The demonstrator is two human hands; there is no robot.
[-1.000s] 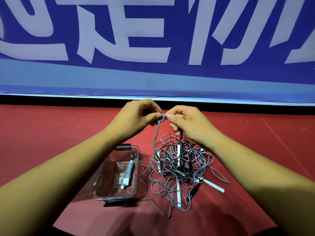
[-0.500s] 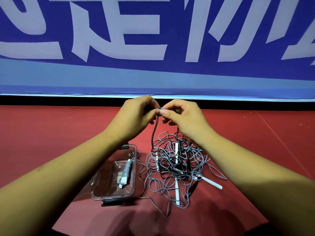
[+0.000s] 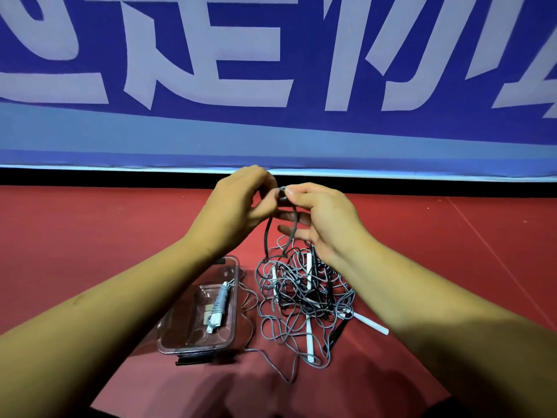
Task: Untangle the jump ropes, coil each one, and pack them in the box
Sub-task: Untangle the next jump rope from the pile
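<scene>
Left hand point(image 3: 238, 206) and right hand point(image 3: 322, 218) pinch one grey rope loop point(image 3: 281, 194) | tangled ropes point(image 3: 301, 297) below | coiled rope point(image 3: 219, 306) in clear box point(image 3: 232, 333)

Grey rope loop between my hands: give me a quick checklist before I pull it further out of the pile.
1. Grip: left hand and right hand both pinch the grey rope loop: ok.
2. Loop free of the tangle: not ok, both its strands run down into it.
3. This rope's handles found: cannot tell, several white handles lie caught in the pile.
4. Box open, with room beside the coiled rope: ok.
5. Loose strand clear of the box: not ok, it runs up to the box's near right corner.
</scene>
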